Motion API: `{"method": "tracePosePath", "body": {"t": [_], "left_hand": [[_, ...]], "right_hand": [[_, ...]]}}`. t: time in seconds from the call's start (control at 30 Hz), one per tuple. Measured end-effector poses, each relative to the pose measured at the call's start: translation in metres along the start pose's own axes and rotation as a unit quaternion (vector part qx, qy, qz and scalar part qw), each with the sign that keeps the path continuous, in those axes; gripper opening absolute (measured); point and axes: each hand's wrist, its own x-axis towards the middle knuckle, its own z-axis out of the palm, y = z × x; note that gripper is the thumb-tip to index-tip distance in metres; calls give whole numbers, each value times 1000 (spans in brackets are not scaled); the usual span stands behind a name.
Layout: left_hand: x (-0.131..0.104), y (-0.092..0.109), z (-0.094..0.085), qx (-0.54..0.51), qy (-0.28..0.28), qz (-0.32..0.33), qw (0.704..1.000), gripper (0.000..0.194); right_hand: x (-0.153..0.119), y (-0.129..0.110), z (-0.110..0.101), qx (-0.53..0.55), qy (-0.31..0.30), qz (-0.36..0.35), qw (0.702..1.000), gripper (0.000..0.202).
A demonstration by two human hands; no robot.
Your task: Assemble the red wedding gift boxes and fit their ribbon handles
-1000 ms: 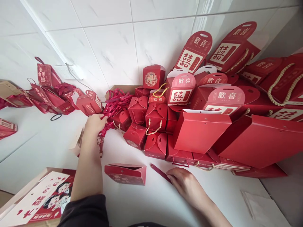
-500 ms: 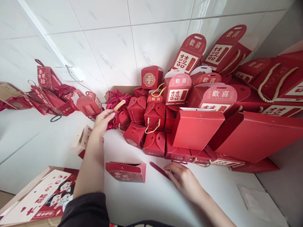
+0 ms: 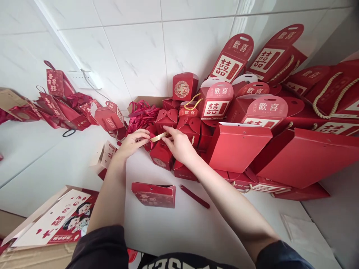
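Note:
A short gold strap [image 3: 159,137] is stretched between my two hands, in front of the stacked boxes. My left hand [image 3: 131,144] pinches its left end. The fingertips of my right hand [image 3: 179,145] close on the other end. Below them on the white table stands a small red gift box [image 3: 155,196] with a hole near its top edge. To its right lies a flat dark red strap [image 3: 195,197], touched by neither hand. Dark red ribbons [image 3: 141,116] are heaped just behind my hands, partly in a cardboard box.
Red gift boxes [image 3: 221,106] with rope handles are piled along the tiled wall on the right. More boxes [image 3: 60,112] and ribbons lie at the left by a socket [image 3: 84,79]. A printed carton [image 3: 64,220] stands front left; a clear packet [image 3: 304,233] lies right.
My right hand has let go of the dark red strap and moved up and left to the gold strap. My left hand has brought the gold strap lower and to the right.

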Motion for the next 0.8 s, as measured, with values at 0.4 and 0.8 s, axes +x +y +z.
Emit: {"method": "tracePosePath", "body": {"t": [0.4, 0.8], "left_hand": [[-18, 29, 6, 168, 111, -15, 979, 44], [-137, 75, -16, 33, -65, -69, 995, 45]], "right_hand": [[-28, 5, -15, -157, -45, 1, 987, 19], [-119, -19, -85, -71, 116, -92, 987, 12]]}}
